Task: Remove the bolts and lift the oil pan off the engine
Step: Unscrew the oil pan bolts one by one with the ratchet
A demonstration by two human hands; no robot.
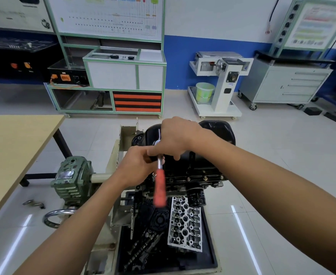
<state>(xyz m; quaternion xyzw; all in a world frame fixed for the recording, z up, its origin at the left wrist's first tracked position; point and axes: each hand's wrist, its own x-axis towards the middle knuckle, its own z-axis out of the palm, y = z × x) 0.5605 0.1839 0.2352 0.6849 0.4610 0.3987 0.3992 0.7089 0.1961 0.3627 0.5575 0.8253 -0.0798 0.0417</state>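
The black oil pan [218,132] sits on top of the upturned engine [195,181] on its stand. Brass-coloured bolts [204,178] line the pan flange along the near side. A ratchet wrench with an orange handle [160,188] hangs blurred over the pan's near left corner, its chrome head up by my hands. My right hand [178,136] is closed over the ratchet head from above. My left hand [141,163] grips the chrome shank just above the orange handle. The socket and the bolt beneath it are hidden by my hands.
A black tray [208,245] under the engine holds a silver cylinder head [185,225], camshafts and other parts. A green gearbox [72,179] with a handwheel stands left of the engine. A wooden table [14,147] lies at left. Trainer cabinets line the far wall.
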